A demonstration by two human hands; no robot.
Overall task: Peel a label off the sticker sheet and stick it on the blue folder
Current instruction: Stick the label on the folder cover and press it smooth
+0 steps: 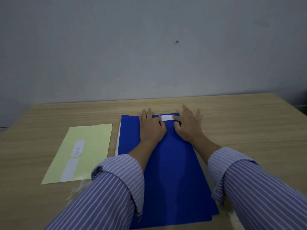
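Wooden desk (232,117) under us holds the blue folder (174,171) at center. At 12 o'clock our left hand (152,127) and right hand (187,125) press flat, fingers spread, on its white label (167,117). At 9 o'clock lies the sticker sheet (89,146) with 2 labels.

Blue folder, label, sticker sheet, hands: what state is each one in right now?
Folder: closed, flat on the table.
Label: lying on the folder near its far edge, both hands on its ends.
Sheet: flat beside the folder, one written label left, one bare patch.
Left hand: flat, pressing.
Right hand: flat, pressing.
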